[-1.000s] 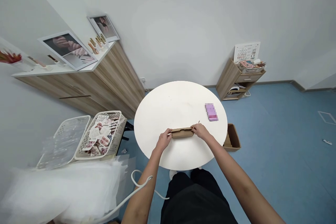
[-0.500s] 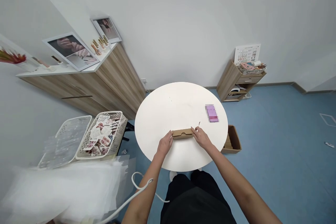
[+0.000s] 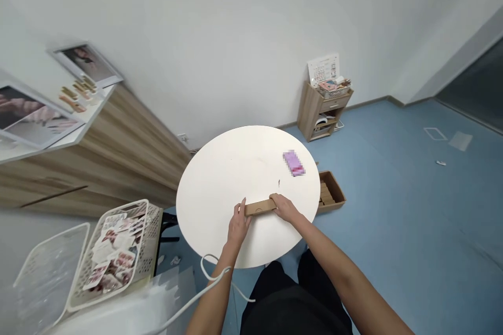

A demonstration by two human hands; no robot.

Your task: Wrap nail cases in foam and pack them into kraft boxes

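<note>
A small flat brown cardboard box (image 3: 259, 207) lies on the round white table (image 3: 220, 178) near its front edge. My left hand (image 3: 238, 225) rests against the box's left end, fingers curled on it. My right hand (image 3: 285, 208) covers the box's right end with fingers closed over it. A pink object (image 3: 294, 163), blurred out, lies on the table to the right. A tiny dark speck (image 3: 279, 183) sits between it and the box.
An open cardboard carton (image 3: 330, 196) stands on the blue floor right of the table. White baskets (image 3: 113, 251) of packets sit at lower left. A wooden cabinet (image 3: 118, 157) lines the left wall, a small wooden shelf unit (image 3: 320, 110) the back wall. A white cable (image 3: 212, 277) hangs by my left arm.
The view has swung to the right and tilted. Both hands stay on the box's ends; the right hand now lies more over the top of the box.
</note>
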